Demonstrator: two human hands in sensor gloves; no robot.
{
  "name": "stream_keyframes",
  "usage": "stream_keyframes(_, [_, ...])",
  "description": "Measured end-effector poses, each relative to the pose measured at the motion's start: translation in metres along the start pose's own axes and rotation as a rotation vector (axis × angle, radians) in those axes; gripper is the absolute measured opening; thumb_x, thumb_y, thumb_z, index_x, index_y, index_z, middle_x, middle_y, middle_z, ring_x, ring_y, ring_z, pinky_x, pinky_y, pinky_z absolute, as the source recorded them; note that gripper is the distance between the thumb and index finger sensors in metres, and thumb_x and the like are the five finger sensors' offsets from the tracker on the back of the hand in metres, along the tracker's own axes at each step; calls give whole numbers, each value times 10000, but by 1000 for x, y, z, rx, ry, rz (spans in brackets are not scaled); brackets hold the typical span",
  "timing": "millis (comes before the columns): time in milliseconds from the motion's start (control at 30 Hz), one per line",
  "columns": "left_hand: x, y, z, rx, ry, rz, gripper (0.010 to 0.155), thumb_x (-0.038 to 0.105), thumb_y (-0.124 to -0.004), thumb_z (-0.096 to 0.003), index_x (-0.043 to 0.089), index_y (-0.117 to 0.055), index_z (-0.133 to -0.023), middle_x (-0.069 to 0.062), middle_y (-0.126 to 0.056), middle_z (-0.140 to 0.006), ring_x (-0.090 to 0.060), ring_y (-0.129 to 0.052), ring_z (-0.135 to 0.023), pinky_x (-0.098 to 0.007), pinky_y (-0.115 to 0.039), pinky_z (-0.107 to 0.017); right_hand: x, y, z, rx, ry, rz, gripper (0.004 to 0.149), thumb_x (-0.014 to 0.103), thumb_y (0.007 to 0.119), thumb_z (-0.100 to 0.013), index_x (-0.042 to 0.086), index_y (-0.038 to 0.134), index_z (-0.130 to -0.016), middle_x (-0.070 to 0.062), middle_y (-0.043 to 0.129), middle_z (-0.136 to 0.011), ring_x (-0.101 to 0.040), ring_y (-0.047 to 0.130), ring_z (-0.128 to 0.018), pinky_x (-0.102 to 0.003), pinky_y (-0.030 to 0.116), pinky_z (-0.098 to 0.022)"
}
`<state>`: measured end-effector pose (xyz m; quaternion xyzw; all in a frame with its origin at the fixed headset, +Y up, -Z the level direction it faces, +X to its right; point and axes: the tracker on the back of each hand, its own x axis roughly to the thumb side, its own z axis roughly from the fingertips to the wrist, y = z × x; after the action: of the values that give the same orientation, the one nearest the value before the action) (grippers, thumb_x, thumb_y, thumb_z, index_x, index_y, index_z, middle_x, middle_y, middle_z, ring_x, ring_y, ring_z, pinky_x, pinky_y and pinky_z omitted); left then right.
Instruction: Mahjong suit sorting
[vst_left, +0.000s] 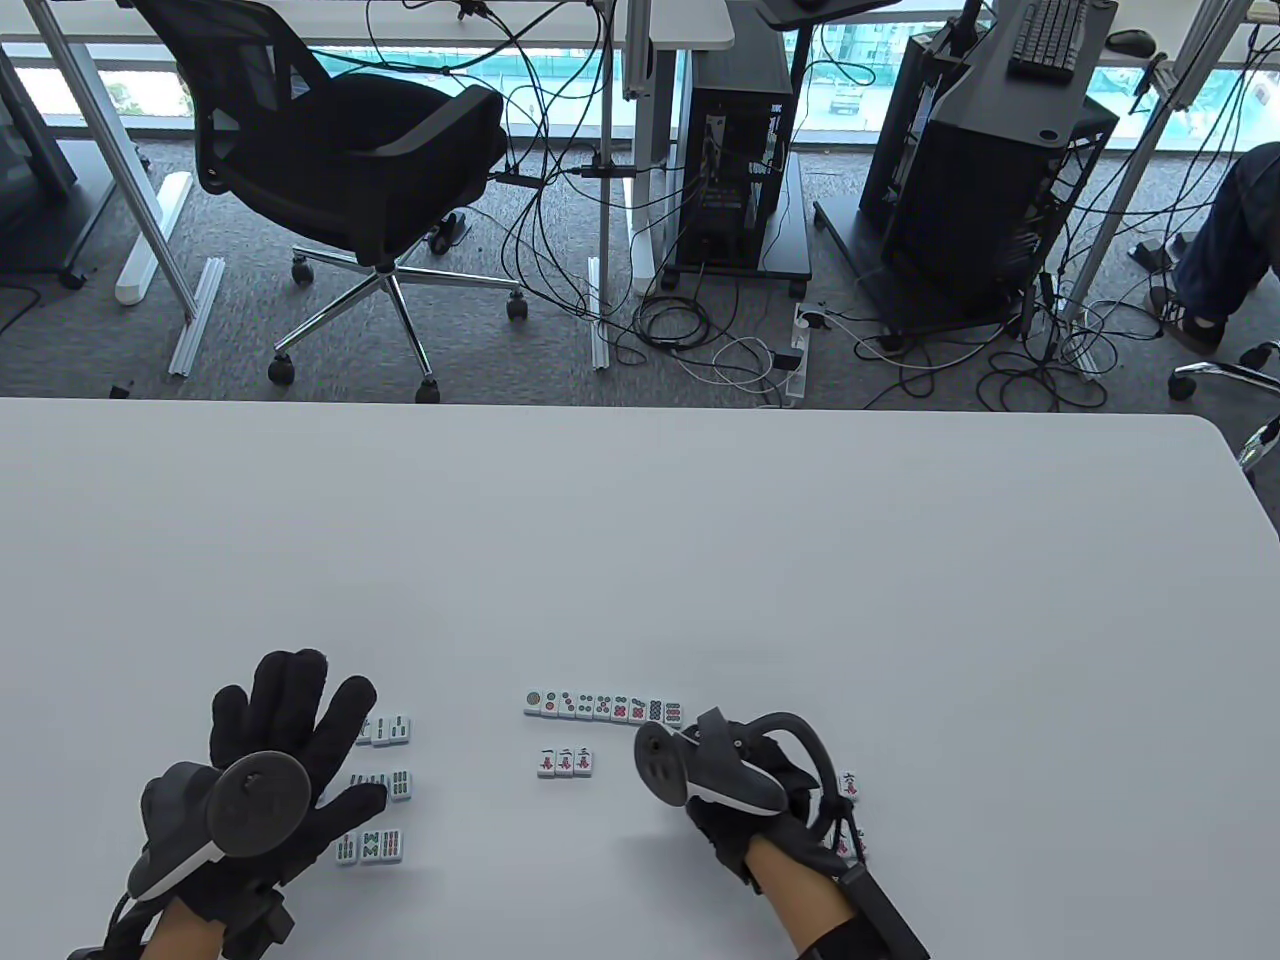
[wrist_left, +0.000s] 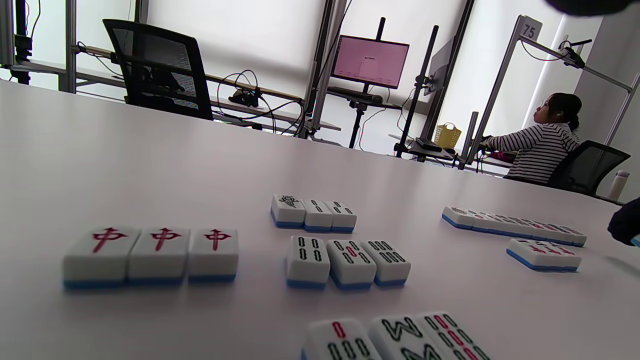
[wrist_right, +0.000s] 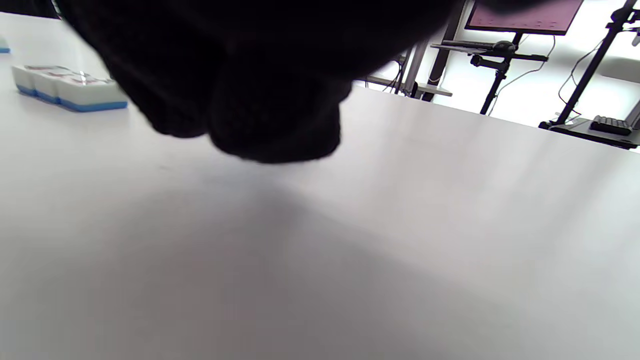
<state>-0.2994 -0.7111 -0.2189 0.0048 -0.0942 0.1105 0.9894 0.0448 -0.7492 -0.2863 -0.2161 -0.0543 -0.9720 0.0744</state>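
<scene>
I am holding my left hand (vst_left: 290, 740) flat, fingers wide, over the stick tiles (vst_left: 385, 731). My right hand (vst_left: 790, 800) is hiding some word tiles (vst_left: 849, 785); I cannot tell if its fingers are pinching one. I am thinking: slide it gently beside the word row (vst_left: 566, 763).

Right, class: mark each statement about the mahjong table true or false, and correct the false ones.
1. The long row holds circle tiles. True.
2. The left hand grips a tile. False: its fingers are spread flat above the bamboo tiles.
3. Three red-character tiles sit side by side. True.
4. All tiles lie face down. False: they lie face up.
5. The bamboo tiles are stacked. False: they lie in rows of three.
</scene>
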Motion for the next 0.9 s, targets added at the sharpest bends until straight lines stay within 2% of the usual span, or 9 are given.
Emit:
stream_keyframes(167, [1,1,0,3,-8,3,866,748,-607,-359,433,-238,-1077,134,87,-1105,-191,82,-1107,-590,-29,-771,36,-2,-19,-4,-55,10,592,369,861,-348,35,783,-830,-18,985,-375,-82,885,-72,-263,818,-43])
stream_keyframes(333, [1,4,2,21,-13,13,865,748,-608,-360,433,-240,-1077,135,85,-1106,-190,81,-1107,-590,-29,-771,48,2,-30,13,-50,57,592,370,862,-350,34,784,-831,-20,984,-380,-83,886,-76,-265,819,-47])
stream_keyframes(700, [1,3,2,21,-16,11,865,748,-607,-360,433,-239,-1077,136,86,-1105,-190,81,-1107,-589,-29,-771,52,7,-31,-6,-69,37,595,392,815,-375,73,753,-874,-27,981,-410,-91,895,-101,-271,826,-67])
stream_keyframes(900, [2,3,2,17,-15,10,866,748,-607,-360,432,-238,-1077,134,86,-1105,-189,81,-1107,-590,-29,-771,33,-6,-17,-55,-49,33,634,417,798,-378,96,705,-916,-34,980,-444,-100,907,-131,-276,835,-91])
